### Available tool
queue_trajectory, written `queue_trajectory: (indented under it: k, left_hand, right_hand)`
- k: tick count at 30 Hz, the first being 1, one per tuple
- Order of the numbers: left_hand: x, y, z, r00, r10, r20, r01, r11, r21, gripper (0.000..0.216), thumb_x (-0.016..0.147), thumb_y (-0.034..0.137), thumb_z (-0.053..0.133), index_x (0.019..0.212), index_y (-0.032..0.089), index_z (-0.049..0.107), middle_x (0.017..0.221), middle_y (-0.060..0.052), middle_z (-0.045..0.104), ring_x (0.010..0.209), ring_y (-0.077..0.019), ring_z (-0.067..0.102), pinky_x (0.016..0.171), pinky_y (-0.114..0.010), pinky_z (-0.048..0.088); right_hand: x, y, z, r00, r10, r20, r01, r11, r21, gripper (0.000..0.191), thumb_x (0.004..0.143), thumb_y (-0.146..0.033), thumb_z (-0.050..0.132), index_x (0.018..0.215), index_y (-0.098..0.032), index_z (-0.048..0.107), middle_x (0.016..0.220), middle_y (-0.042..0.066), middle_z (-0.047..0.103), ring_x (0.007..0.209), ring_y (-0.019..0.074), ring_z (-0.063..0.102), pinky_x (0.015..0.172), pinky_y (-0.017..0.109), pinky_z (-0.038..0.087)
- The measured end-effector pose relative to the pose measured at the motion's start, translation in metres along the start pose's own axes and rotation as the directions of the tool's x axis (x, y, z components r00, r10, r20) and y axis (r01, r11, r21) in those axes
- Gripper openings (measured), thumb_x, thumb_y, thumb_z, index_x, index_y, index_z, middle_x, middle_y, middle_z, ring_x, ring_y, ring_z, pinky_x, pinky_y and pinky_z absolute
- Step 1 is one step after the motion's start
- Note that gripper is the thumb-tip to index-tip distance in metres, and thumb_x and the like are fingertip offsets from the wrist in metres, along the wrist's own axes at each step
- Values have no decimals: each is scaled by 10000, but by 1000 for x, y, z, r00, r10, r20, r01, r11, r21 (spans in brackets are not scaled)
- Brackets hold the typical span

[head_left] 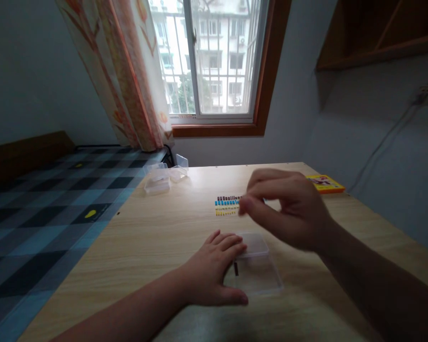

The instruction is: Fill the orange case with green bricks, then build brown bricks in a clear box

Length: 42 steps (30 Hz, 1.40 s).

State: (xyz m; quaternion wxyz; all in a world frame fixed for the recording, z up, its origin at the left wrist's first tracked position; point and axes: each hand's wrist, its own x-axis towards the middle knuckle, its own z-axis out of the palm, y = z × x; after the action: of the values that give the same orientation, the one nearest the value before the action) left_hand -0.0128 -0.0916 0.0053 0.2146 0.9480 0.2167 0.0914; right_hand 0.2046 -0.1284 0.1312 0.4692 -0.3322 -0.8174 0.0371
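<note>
A clear plastic box point(258, 275) lies on the table with its lid point(253, 244) folded open at the far side. One small dark piece point(236, 269) is inside by the left wall. My left hand point(214, 270) rests along the box's left side, fingers stretched over the lid's edge and thumb apart near the front. Above and beyond the box, my right hand point(288, 209) is raised with thumb and forefinger pinched; whatever the fingertips hold is too small to make out. Behind those fingertips lie rows of small pieces: dark, blue point(224, 203) and yellow point(224, 213), partly hidden by the hand.
Several clear plastic boxes point(157, 183) stand at the table's far left corner. A yellow and orange flat box point(326, 184) lies at the far right. The wooden table point(157, 256) borders a bed with a checked cover point(57, 213) on the left; a window is ahead.
</note>
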Motion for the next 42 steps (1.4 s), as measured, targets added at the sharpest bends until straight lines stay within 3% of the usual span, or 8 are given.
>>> queue_trajectory:
  k: [2,4,6,10,15,21,31,42]
  left_hand:
    - [0,0,0,999,-11,34,11,1000,-10,957,736,794,683,1489,225,530,1548,-151,518,1446,-383,448,1263,-615,172]
    - [0,-1,0,999,-23,49,24,1000,-17,980,734,798,681,1503,214,514,1561,-161,500,1452,-390,437,1262,-625,160]
    - [0,-2,1,999,-20,44,21,1000,-21,987,725,800,689,1502,216,515,1564,-156,497,1451,-389,437,1263,-624,163]
    - [-1,-2,0,999,-13,32,15,999,-38,968,732,798,686,1497,230,519,1556,-139,509,1445,-374,446,1267,-614,163]
    - [-2,-2,-1,999,-15,36,18,998,-67,962,737,802,681,1507,250,509,1561,-132,504,1446,-376,442,1268,-611,158]
    - [-2,-3,0,999,-15,47,19,997,-76,959,746,794,680,1513,246,503,1570,-139,494,1457,-376,431,1270,-611,136]
    - [-1,-2,1,999,-34,38,36,997,-71,957,748,785,682,1508,231,511,1575,-146,489,1460,-364,433,1275,-596,145]
    - [-1,-2,2,998,-48,45,51,997,-63,969,745,787,683,1517,231,501,1594,-147,465,1480,-378,404,1273,-610,147]
  right_hand:
    - [20,44,13,1000,11,25,-3,954,-300,274,963,-265,619,756,-180,777,776,55,695,789,192,599,804,360,461]
    - [30,91,28,962,187,199,-85,897,-433,224,976,-258,605,945,-205,820,947,77,753,954,231,633,934,414,456]
    - [34,129,47,896,316,314,-128,858,-497,226,972,-236,605,1020,-247,825,1168,91,746,1192,286,602,1056,496,412]
    - [35,166,83,833,360,420,-120,859,-497,219,913,-211,666,1002,-320,833,1475,84,599,1478,376,382,1138,664,299]
    - [33,180,100,783,378,495,-114,868,-483,182,892,-249,684,945,-322,842,1568,79,505,1543,401,258,1154,746,202]
    - [23,187,105,781,362,509,-104,879,-466,202,879,-245,700,968,-362,838,1608,28,453,1558,377,231,1185,711,188]
    - [15,200,122,835,434,338,-223,829,-514,250,925,-240,646,1094,-296,822,1602,81,460,1538,361,290,1194,609,276]
    - [16,207,132,807,529,265,-346,785,-514,159,889,-321,726,995,-331,845,1581,36,495,1515,379,328,1157,582,343]
